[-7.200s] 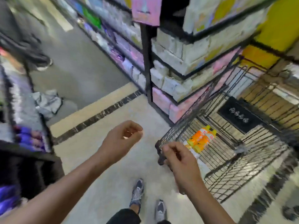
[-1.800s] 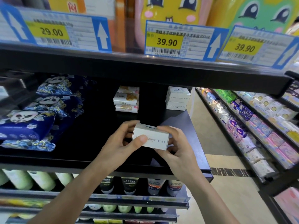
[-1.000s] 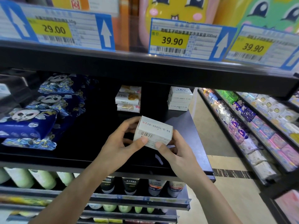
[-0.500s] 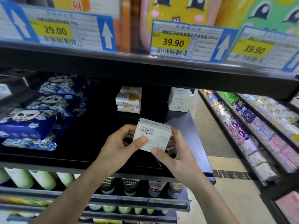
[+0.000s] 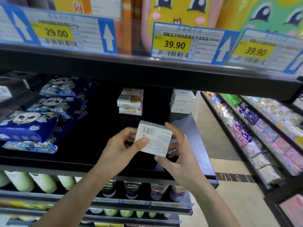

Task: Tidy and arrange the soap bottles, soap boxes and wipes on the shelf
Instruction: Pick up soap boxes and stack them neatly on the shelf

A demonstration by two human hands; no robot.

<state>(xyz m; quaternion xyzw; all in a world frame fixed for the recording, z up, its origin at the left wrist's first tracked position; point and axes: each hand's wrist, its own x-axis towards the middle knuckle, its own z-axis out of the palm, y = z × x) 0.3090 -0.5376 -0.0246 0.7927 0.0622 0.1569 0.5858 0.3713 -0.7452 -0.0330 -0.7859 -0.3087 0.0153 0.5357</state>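
Observation:
Both hands hold a white soap box over the front of the black shelf, barcode side facing me. My left hand grips its left edge with the thumb on the printed face. My right hand pinches its right side and lower corner. At the back of the shelf stand a stack of white and gold soap boxes and, to its right, a stack of plain white soap boxes. Blue wipe packs with panda faces are piled at the left.
The shelf above carries price tags reading 29.00 and 39.90, with cartoon-faced bottles behind them. Green bottles and dark tubes fill the shelf below. An aisle with packed shelves runs off to the right.
The box has turned in my hands, from its narrow side up to its barcode face toward me. About seven seconds ago both hands were empty by a wire cart.

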